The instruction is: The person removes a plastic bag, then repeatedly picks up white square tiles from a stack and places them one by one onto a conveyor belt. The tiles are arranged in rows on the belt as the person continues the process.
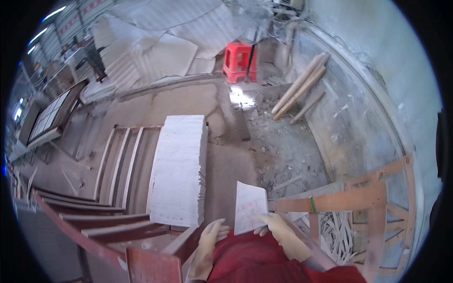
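At the front of my body, my right hand (pixel 274 227) grips a thin white slab (pixel 250 203) by its lower right edge. The slab is tilted, and red handwritten marks run across its face. Cream-coloured gloves cover both hands. My left hand (pixel 214 234) is beside the slab, apart from it, with its fingers stretched out and nothing in them. Just ahead and to the left of that hand stands a tall stack of white slabs (pixel 177 170), its right side uneven and layered. Whether the held piece is stone or another board, I cannot tell.
The stack rests on a reddish metal rack (pixel 101 236) with slatted bars. On my right is a wooden crate (pixel 337 200) with white offcut strips (pixel 337 238) inside. Wooden poles (pixel 302 87) lean by the wall. Farther off stand a red stool (pixel 239 62) and white sheeting (pixel 160 40).
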A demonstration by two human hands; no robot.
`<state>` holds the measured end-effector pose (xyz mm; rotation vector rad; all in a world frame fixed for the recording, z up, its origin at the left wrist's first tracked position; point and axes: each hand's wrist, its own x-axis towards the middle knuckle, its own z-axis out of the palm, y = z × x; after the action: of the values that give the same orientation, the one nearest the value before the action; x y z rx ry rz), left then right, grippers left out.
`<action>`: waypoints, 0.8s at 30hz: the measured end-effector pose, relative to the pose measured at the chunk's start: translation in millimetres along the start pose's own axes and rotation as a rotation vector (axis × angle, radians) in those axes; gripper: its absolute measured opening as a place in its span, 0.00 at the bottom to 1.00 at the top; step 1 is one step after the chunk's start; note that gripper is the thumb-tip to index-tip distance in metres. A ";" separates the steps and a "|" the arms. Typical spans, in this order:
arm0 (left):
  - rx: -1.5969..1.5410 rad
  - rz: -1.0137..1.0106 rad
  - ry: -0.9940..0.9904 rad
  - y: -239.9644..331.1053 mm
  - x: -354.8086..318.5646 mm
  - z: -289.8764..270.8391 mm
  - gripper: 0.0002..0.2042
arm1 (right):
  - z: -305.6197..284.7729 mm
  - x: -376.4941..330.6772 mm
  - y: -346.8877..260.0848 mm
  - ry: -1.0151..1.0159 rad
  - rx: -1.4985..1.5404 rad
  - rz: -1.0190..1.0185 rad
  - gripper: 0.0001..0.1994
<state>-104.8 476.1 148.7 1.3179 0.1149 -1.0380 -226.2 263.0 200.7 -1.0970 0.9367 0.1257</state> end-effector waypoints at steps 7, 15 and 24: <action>-0.135 -0.066 0.601 -54.8 46.6 -69.4 0.20 | -19.4 136.9 -38.8 -0.043 0.157 0.288 0.20; -0.373 -0.288 0.799 -61.0 160.4 -59.9 0.25 | -64.3 298.0 -120.7 0.009 0.407 0.495 0.25; -0.130 -0.109 0.605 105.3 291.8 0.1 0.18 | -132.5 429.2 -196.7 0.427 1.200 0.593 0.19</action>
<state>132.8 303.3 49.2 1.4807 0.7038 -0.6782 66.6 -87.1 21.5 0.2973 1.4055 -0.1894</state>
